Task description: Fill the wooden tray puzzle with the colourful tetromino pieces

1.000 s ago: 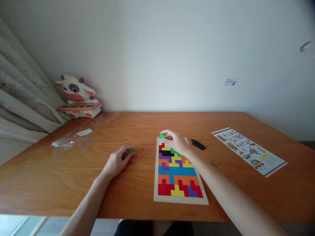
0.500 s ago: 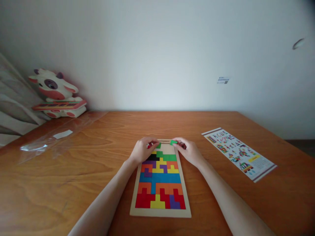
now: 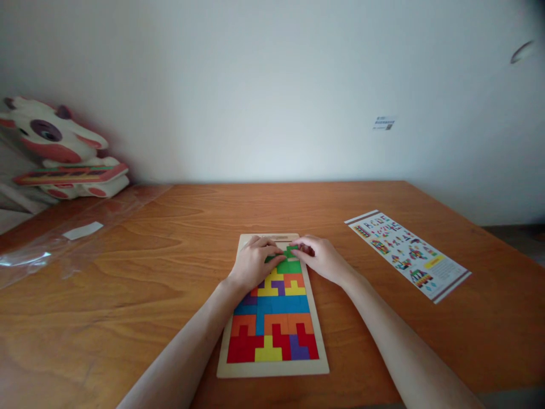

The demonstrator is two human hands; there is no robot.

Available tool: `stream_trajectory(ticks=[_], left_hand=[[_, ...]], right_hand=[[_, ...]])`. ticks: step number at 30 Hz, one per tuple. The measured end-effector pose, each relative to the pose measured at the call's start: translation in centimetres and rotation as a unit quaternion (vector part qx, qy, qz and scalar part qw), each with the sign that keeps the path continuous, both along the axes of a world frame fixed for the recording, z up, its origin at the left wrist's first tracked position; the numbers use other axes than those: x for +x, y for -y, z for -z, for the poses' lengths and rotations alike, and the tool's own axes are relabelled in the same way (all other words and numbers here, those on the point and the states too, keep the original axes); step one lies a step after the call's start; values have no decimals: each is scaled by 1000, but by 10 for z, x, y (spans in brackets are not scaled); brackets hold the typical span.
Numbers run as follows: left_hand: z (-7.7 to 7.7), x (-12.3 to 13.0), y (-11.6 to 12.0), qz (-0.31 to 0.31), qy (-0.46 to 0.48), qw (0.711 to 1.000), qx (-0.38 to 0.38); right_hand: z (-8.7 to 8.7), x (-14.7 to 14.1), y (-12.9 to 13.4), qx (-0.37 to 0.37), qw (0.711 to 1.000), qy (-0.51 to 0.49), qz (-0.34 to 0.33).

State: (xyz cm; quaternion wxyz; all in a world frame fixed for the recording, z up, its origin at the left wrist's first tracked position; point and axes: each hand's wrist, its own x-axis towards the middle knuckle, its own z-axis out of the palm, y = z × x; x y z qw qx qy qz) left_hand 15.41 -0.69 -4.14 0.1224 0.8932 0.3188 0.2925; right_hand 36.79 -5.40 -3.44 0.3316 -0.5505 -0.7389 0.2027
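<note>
Near the middle of the table point(image 3: 170, 238), flat, puzzle board point(image 3: 272, 370), long side running near to far. Near rows filled: red, yellow and purple along the near edge, then orange, then blue pieces point(image 3: 283, 305) across, more yellow, purple and orange beyond. Green piece point(image 3: 290, 251) at the far right end, between both hands' fingertips. Another green piece point(image 3: 293, 267) just nearer.

Left hand point(image 3: 254, 262) lies over the board's far left part, fingers bent, tips by the green; can't tell if pinching or only pressing. Right hand point(image 3: 322, 258) reaches over the far right edge, thumb and finger tips at the green piece; can't tell if clamped or only touching. Hands near each other, some pieces hidden under the left.

Right of board, well apart: printed leaflet point(image 3: 409, 255), flat, slanted. Far left: cow toy point(image 3: 63, 149) with keyboard, against the wall point(image 3: 255, 85). Nearer than it, clear plastic point(image 3: 32, 260) and a white slip point(image 3: 83, 230). Sticker point(image 3: 384, 123) on wall, right side.
</note>
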Motion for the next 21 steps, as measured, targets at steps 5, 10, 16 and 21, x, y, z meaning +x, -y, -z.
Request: stream_trajectory(ticks=[5, 10, 16, 21], left_hand=[[-3, -5, 2, 24, -3, 1000, 0], [-6, -10, 3, 39, 12, 999, -16], [-5, -11, 2, 24, 45, 998, -34], [-7, -19, -2, -19, 70, 997, -18]], right_hand=[[0, 1, 1, 13, 999, 22, -30], [-3, 2, 4, 17, 998, 23, -63], [-1, 0, 5, 20, 999, 8, -43], [-3, 3, 2, 86, 994, 41, 47]])
